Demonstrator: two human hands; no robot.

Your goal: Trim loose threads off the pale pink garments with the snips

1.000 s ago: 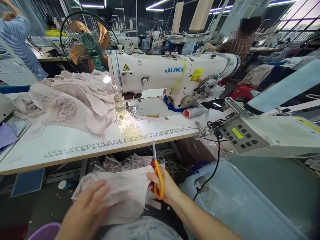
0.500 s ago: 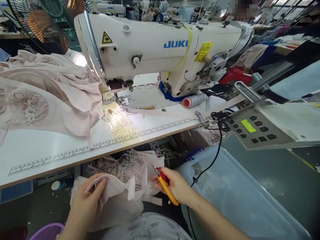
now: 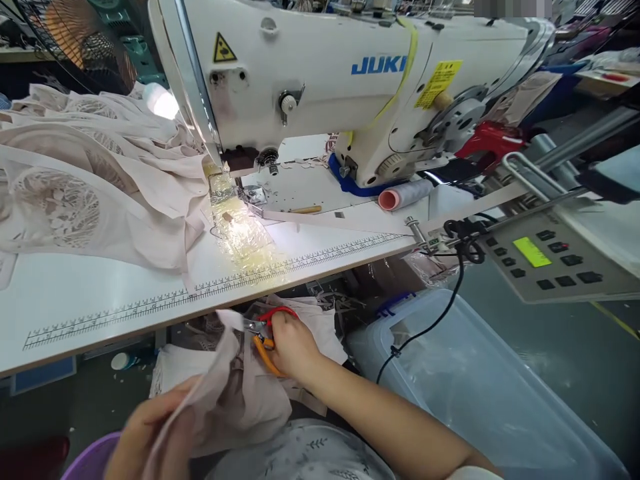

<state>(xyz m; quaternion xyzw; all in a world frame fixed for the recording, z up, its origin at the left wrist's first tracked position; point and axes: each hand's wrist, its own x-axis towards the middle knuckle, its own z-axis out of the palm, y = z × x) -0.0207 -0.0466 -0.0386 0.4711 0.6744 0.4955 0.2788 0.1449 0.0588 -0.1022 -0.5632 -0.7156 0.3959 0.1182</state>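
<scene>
My left hand (image 3: 155, 427), blurred by motion, is closed on a pale pink garment piece (image 3: 215, 393) at the bottom left, below the table edge. A strip of the cloth is raised towards the tool in my other hand. My right hand (image 3: 295, 343) grips small snips (image 3: 264, 343) with one red and one orange handle. The handles are spread apart, and the metal jaws point left at the raised cloth edge. Whether the jaws touch the cloth I cannot tell. More of the pale cloth, with lace, lies below and behind my hands.
A white sewing machine (image 3: 320, 87) stands on the white table (image 3: 125, 293) with a printed ruler edge. Pale lace garments (image 3: 100, 180) are heaped at left. A thread cone (image 3: 405, 195) lies by the machine. At right are a control panel (image 3: 555, 257), a hanging black cable (image 3: 440, 313) and a translucent bin (image 3: 480, 373).
My right hand has moved left and up with the snips, whose handles have spread. My left hand has come lower and nearer, drawing up the cloth. The view has shifted slightly.
</scene>
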